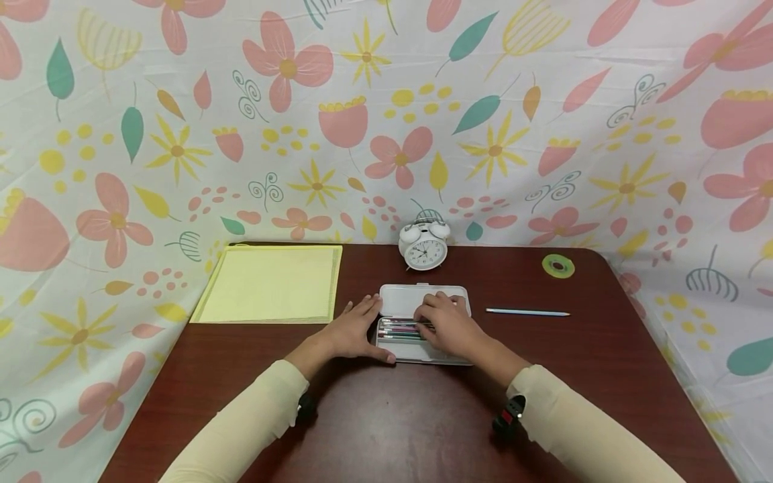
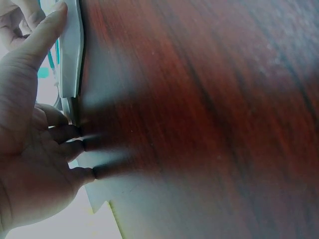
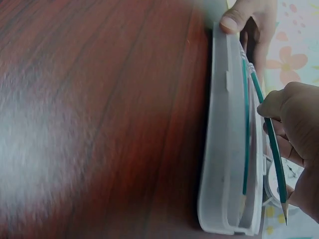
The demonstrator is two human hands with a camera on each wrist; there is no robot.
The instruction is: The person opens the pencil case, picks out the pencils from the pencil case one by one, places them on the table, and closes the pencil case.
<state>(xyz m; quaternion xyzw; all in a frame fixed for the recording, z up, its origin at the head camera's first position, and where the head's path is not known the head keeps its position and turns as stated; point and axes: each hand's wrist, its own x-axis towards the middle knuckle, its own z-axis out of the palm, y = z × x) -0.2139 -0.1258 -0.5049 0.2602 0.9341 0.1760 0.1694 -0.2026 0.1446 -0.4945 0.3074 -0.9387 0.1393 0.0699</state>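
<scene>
An open white pencil case (image 1: pixel 417 351) lies on the table with its lid (image 1: pixel 395 298) folded back. Several pencils (image 1: pixel 400 331) lie side by side in its tray. My left hand (image 1: pixel 353 334) rests at the case's left end, fingers spread, the thumb on its front corner. Over the right part of the case, my right hand (image 1: pixel 448 327) pinches a green pencil (image 3: pixel 273 139) between thumb and fingers. In the right wrist view that pencil slants above the tray's rim, its sharpened tip beyond the hand. The right hand hides part of the tray in the head view.
A white alarm clock (image 1: pixel 425 247) stands behind the case. Yellow paper sheets (image 1: pixel 272 285) lie at the left. To the right are a light blue pencil (image 1: pixel 527 312) and a round green roll (image 1: pixel 558 266). A floral cloth (image 1: pixel 362 134) hangs behind the brown table (image 1: pixel 386 416).
</scene>
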